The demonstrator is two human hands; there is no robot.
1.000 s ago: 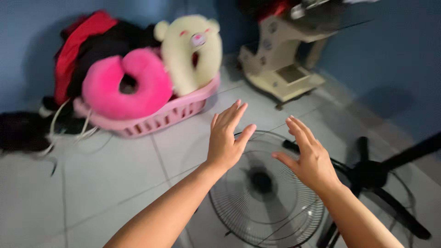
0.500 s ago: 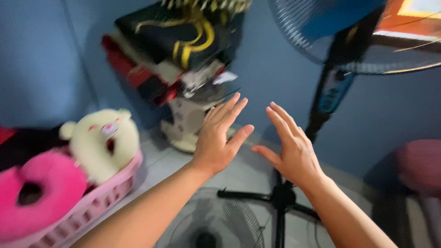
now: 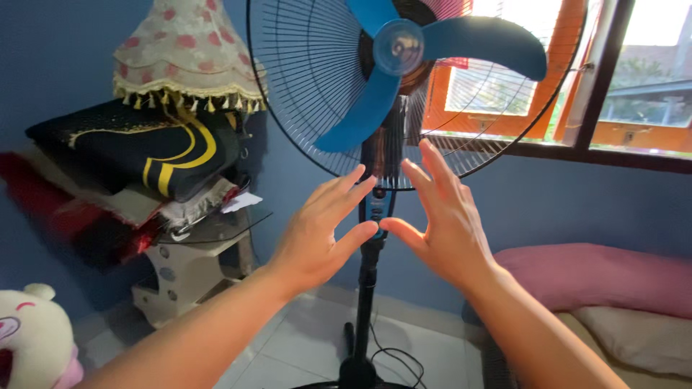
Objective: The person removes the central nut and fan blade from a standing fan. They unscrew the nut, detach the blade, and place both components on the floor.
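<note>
Both hands, left (image 3: 317,234) and right (image 3: 443,216), empty, fingers spread, raised just below the fan (image 3: 404,79), front grille off, blades (image 3: 425,54) exposed.

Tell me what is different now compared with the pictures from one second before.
The view has swung up from the floor to the standing fan, whose front guard is off and blue blades bare. The left hand and right hand have drawn closer together, now raised before the fan's control panel. Both stay open and empty, touching nothing.
</note>
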